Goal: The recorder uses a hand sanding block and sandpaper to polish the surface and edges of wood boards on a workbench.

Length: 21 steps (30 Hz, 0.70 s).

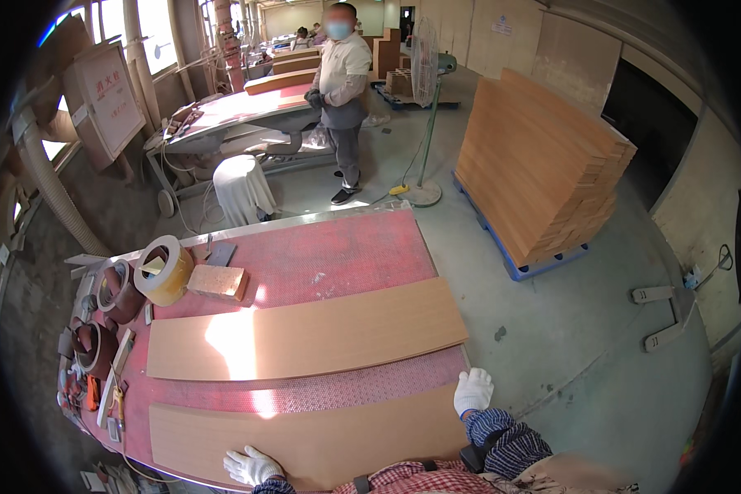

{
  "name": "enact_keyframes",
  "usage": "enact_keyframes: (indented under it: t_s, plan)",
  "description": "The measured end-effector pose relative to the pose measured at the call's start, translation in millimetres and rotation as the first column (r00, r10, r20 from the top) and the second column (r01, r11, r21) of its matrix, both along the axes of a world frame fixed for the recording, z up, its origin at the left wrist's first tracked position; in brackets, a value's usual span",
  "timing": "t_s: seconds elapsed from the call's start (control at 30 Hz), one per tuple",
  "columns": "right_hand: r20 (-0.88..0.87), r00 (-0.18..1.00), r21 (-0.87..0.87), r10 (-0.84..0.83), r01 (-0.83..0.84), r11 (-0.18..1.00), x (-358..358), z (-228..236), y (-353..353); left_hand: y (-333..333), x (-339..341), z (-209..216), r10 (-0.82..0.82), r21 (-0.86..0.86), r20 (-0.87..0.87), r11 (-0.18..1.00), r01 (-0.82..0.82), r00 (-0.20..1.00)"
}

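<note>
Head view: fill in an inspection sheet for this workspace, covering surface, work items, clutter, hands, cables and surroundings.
Surface: red table, textured top, partly sunlit.
Work items: near board and far board lie apart, a strip of table showing between.
Clutter: yellowish roll, reddish-brown block, dark rolls and an orange item, all toward the table's left side.
Left hand: white-gloved, fingers spread on the near board.
Right hand: white-gloved, at the near board's right end; grip unclear.
Cables: thin cord at the table's near left corner; yellow socket block on the floor by the fan.
Surroundings: board stack on a blue pallet; co-worker standing by another table.
</note>
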State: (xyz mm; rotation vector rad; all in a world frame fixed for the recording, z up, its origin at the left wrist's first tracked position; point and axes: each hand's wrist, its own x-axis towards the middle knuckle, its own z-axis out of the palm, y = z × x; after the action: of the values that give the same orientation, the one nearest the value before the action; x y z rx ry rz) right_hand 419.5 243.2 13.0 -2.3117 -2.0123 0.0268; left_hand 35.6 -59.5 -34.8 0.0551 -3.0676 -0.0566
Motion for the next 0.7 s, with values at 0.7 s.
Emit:
enact_keyframes:
  t_s: [0.7]
  plan:
    - [-0.093, 0.996, 0.032, -0.009, 0.012, 0.999, 0.6, -5.5, -21.8, -3.5, -12.4, 6.7, -0.053, -0.033, -0.027, 0.998, 0.052, 0.998]
